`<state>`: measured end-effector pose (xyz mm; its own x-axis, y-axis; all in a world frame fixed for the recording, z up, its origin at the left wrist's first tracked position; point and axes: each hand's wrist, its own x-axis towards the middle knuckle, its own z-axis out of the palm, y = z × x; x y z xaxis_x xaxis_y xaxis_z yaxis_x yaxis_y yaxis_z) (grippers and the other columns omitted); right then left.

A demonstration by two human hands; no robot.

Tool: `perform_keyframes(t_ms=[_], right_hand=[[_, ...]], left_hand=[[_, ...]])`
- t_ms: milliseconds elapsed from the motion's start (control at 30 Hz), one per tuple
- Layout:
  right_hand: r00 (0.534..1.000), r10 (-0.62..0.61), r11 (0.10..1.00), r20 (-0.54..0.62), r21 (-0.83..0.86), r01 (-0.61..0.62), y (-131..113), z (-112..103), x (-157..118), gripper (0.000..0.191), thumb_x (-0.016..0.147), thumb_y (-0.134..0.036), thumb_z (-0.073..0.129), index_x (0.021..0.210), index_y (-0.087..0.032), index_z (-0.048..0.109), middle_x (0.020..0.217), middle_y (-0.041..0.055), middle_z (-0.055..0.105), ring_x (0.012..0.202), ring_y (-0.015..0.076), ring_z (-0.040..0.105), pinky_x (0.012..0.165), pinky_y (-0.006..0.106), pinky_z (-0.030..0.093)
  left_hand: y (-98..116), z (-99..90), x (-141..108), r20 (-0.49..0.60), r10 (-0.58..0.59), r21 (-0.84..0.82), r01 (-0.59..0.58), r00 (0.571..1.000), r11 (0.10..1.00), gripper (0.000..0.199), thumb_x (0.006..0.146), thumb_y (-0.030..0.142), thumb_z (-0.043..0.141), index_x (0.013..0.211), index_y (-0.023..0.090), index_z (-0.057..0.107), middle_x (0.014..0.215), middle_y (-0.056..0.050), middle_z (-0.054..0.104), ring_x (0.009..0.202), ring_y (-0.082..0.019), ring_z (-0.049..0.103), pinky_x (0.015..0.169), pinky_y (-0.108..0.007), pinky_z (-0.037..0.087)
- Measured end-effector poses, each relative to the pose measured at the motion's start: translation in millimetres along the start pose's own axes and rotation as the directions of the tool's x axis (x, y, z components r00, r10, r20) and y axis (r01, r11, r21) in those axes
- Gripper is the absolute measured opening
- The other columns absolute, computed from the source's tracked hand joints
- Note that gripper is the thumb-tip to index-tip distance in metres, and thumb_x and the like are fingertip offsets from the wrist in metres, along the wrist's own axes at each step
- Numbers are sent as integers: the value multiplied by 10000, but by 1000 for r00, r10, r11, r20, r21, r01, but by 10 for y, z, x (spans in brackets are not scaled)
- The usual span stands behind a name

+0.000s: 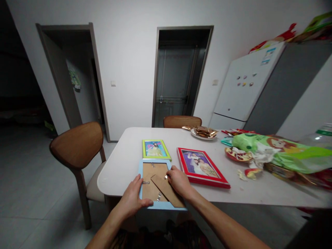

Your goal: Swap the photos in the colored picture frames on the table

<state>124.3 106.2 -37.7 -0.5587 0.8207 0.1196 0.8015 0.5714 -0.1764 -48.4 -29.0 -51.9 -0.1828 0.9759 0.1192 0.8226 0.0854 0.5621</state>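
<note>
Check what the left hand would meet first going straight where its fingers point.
Left hand: likely the lime-green photo frame, beyond the light-blue photo frame it touches; depth unclear.

Matt brown board [160, 170], smooth pale-blue frame [163, 205] around it, and shiny metal clips [159, 197]! Two o'clock from there, a glossy red frame [201, 165]; one o'clock, gleaming foil-like packets [204, 132]; past two, a crinkled plastic bag [293, 157]. Ten o'clock, a smooth wooden chair back [77, 147]!
</note>
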Motion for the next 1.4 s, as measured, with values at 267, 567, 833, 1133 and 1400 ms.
perform_keyframes(t_ms=[267,567,833,1133,1400], right_hand=[[980,-167,986,-110,-12,167,-280,6,-43,242,792,-262,405,863,-200,629,865,78,587,845,196,495,708,282,329],[947,-294,948,-129,90,306,-747,182,26,266,798,-308,418,753,-187,651,807,67,587,828,175,478,750,262,326],[975,-163,977,-153,113,181,-564,210,246,297,823,-280,356,907,-176,621,886,70,574,865,156,482,773,235,317],[993,34,998,-109,61,-28,-420,308,494,302,794,-297,368,942,-234,624,942,94,538,891,225,449,688,308,334],[998,14,995,-59,99,-8,-393,223,482,316,769,-275,400,1023,-308,586,962,72,527,910,221,451,721,323,343]], left_hand=[[0,16,-11,-37,-11,-59,9,999,998,724,586,357,620,1214,91,377,1345,-162,270,1225,-233,286,1006,-373,242],[26,14,-4,-35,3,-67,-5,999,998,701,588,328,611,1205,78,391,1332,-168,299,1219,-233,298,1005,-357,251],[-13,22,-7,-35,-19,-127,14,999,992,775,559,374,637,1221,68,374,1338,-166,283,1225,-243,284,1015,-362,231],[29,-6,-26,-26,-31,-142,27,999,989,777,559,383,639,1223,75,378,1341,-158,281,1229,-243,276,1020,-358,217],[31,-24,-19,-9,-27,-112,26,1000,993,794,574,394,628,1229,34,358,1344,-183,259,1230,-251,270,1020,-352,218]])
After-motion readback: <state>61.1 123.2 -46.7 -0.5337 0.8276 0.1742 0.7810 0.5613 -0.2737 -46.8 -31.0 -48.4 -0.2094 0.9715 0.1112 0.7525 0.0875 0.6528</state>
